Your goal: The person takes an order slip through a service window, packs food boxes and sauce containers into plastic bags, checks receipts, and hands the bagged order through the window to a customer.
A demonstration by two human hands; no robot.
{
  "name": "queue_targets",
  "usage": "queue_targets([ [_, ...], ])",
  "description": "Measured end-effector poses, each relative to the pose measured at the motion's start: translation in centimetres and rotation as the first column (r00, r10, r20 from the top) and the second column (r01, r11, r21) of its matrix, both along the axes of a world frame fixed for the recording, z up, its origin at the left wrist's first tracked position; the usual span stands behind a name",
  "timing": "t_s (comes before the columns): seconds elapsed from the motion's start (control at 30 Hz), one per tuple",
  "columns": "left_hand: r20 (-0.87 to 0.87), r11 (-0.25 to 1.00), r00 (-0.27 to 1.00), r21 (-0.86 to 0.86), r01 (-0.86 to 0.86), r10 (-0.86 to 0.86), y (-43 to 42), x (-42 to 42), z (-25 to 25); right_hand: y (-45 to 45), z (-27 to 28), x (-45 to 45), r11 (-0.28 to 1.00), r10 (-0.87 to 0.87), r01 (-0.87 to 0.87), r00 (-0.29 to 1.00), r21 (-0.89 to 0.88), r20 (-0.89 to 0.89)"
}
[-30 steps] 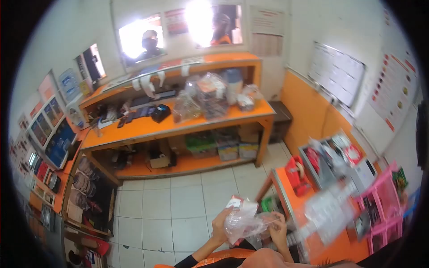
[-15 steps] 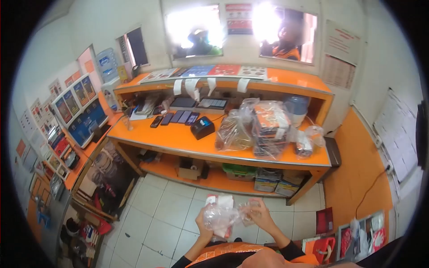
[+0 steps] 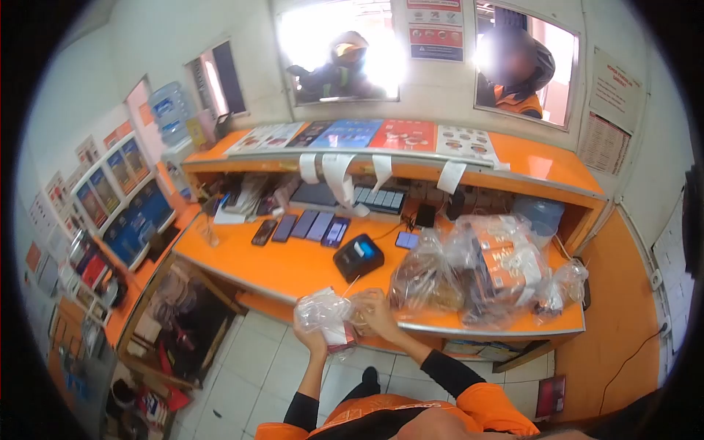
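A clear plastic bag (image 3: 323, 311) with a red and white packet (image 3: 339, 334) in it is held just off the front edge of the orange counter. My left hand (image 3: 311, 336) is wrapped round the left side of the bag. At the bag's right side, my right hand (image 3: 377, 315) has its fingers closed on the gathered plastic. A small black printer (image 3: 358, 258) sits on the counter just beyond my hands. Right of it lie a filled clear bag (image 3: 429, 277) and a larger bag of orange and white boxes (image 3: 506, 264).
Several phones (image 3: 315, 225) lie in a row on the orange counter (image 3: 242, 257). Paper slips (image 3: 338, 176) hang from the upper shelf. Beyond the windows are a helmeted person (image 3: 341, 70) and another person (image 3: 513, 73). A small wrapped bag (image 3: 561, 287) lies at the counter's right end.
The counter is closer, and my hands have come up with the bag from above the floor to the counter's front edge. Both hands still hold the bag.
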State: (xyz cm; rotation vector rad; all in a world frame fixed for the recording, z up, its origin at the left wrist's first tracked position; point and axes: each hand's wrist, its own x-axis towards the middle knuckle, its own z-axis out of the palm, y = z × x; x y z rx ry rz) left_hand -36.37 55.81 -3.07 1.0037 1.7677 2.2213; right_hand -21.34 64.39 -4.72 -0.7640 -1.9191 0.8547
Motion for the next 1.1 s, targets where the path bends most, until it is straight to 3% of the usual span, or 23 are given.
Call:
queue_targets([
  [0.1,-0.067,0.997,0.998,-0.083,0.000,-0.006,6.2,-3.7,-1.8,4.4,-3.4,-3.9,0.994,-0.096,0.096,0.995,-0.058,-0.004],
  [0.17,-0.125,0.989,0.991,-0.145,0.034,-0.053,9.3,-5.5,-2.1,6.0,-4.6,-5.7,0.962,-0.260,0.255,0.965,-0.092,-0.042],
  [0.3,-0.050,0.983,0.984,-0.082,0.165,-0.169,14.1,-7.0,-5.1,9.1,-5.2,-7.6,0.904,-0.424,0.417,0.902,-0.096,-0.081],
  [0.37,-0.025,0.974,0.975,-0.047,0.222,-0.223,16.6,-7.8,-6.0,11.3,-5.4,-7.6,0.892,-0.430,0.416,0.901,-0.175,-0.053],
  [0.43,0.088,0.963,0.960,-0.016,0.268,-0.266,18.6,-8.2,-6.1,12.8,-5.2,-7.7,0.912,-0.394,0.386,0.919,-0.137,-0.033],
  [0.5,0.037,0.947,0.946,0.001,0.322,-0.321,19.7,-9.3,-7.0,13.5,-4.8,-7.9,0.898,-0.420,0.405,0.906,-0.173,-0.058],
  [0.6,0.043,0.914,0.920,-0.100,0.393,-0.391,20.3,-10.9,-8.6,13.4,-3.6,-7.4,0.893,-0.425,0.429,0.903,-0.137,0.056],
  [0.67,-0.031,0.890,0.900,-0.163,0.425,-0.435,20.5,-11.3,-8.7,12.6,-1.7,-6.8,0.899,-0.427,0.434,0.834,0.062,0.351],
  [0.7,-0.031,0.887,0.897,-0.165,0.431,-0.441,20.4,-11.5,-8.7,12.7,-2.3,-6.8,0.896,-0.431,0.440,0.831,0.059,0.351],
  [0.77,-0.275,0.835,0.821,-0.402,0.374,-0.500,19.4,-11.3,-6.4,12.8,-3.2,-7.6,0.888,-0.456,0.446,0.822,0.114,0.342],
  [0.8,-0.277,0.833,0.818,-0.407,0.375,-0.504,19.3,-11.5,-6.7,12.8,-3.3,-7.5,0.887,-0.458,0.449,0.822,0.108,0.340],
  [0.9,-0.144,0.814,0.870,-0.451,0.367,-0.472,17.5,-12.7,-9.1,11.9,-0.3,-6.2,0.907,-0.399,0.420,0.824,0.039,0.402],
  [0.97,-0.509,0.910,0.833,-0.414,-0.016,-0.217,16.2,-12.0,-9.6,11.1,2.3,-4.5,0.963,-0.262,0.269,0.941,-0.003,0.215],
  [1.0,-0.515,0.910,0.829,-0.415,-0.017,-0.219,16.0,-10.8,-9.2,10.7,3.9,-3.3,0.963,-0.263,0.271,0.942,-0.007,0.208],
  [1.03,-0.345,0.946,0.932,-0.323,-0.007,-0.111,15.7,-7.8,-6.3,10.3,6.7,-1.2,0.986,-0.022,0.023,1.000,-0.166,0.006],
  [1.07,-0.146,0.974,0.989,-0.227,-0.018,-0.016,15.5,-5.0,-3.6,9.9,9.6,1.2,0.932,0.194,-0.251,0.955,-0.262,-0.226],
  [1.1,-0.151,0.973,0.988,-0.229,-0.017,-0.019,15.3,-2.9,-1.8,9.4,12.4,3.8,0.932,0.191,-0.250,0.954,-0.262,-0.232],
])
